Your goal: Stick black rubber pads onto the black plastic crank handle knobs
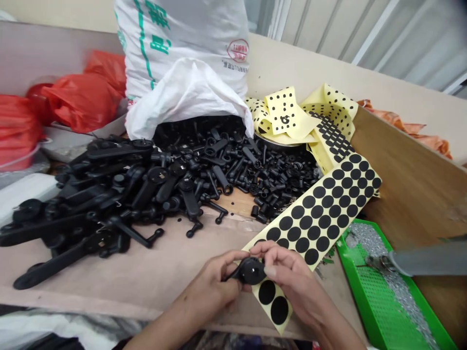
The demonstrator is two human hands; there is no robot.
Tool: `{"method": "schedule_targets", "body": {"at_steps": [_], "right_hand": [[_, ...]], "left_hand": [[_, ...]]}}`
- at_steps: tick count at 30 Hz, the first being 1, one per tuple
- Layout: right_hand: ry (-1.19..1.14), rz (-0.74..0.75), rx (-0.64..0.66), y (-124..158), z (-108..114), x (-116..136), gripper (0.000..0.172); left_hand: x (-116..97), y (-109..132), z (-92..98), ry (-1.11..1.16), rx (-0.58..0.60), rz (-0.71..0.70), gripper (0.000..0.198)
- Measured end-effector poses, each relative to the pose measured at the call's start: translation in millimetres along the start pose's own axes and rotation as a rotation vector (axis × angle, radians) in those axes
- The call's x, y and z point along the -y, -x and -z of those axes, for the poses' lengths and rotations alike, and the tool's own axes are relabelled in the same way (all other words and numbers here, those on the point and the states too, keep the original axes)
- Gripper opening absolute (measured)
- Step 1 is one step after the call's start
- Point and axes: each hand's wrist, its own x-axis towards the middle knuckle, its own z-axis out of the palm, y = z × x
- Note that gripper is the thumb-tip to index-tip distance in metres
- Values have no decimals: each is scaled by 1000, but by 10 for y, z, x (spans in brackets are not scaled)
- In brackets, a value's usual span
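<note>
My left hand [215, 284] grips a black plastic crank handle [251, 271] between thumb and fingers, its round end turned up. Thumb and fingertips of my right hand [292, 274] close on the right edge of that round end; whether a sticker is between them is hidden. Beneath both hands runs a pale yellow sheet of round black stickers [316, 211]. Two black dots show on its near end, below the crank handle. To the left and ahead lies a large heap of black crank handles [146, 189].
A white woven sack [186, 43] spills black parts at the back. Small black sleeves [280, 175] lie right of them. Yellow sticker sheets [288, 112] are bunched behind. A green tray [383, 301] of small metal pieces stands right, a grey bar [434, 257] above it. Red bags [83, 97] sit left.
</note>
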Motion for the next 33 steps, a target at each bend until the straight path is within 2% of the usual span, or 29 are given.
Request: {"method": "schedule_targets", "body": {"at_steps": [5, 11, 15, 21, 27, 33], "right_hand": [[-79, -65, -13, -13, -2, -16, 12], [-77, -54, 15, -38, -1, 10, 10], [-94, -69, 27, -32, 0, 50, 12], [-72, -68, 52, -25, 11, 29, 11], [-19, -43, 22, -63, 28, 8, 11], [26, -29, 20, -77, 26, -8, 10]], "left_hand": [[-132, 53, 10, -3, 34, 10, 56], [-252, 153, 28, -100, 20, -60, 40], [-218, 132, 44, -133, 22, -67, 37], [-106, 47, 75, -232, 47, -57, 45], [-171, 104, 75, -236, 68, -68, 30], [-207, 125, 65, -239, 56, -131, 33]]}}
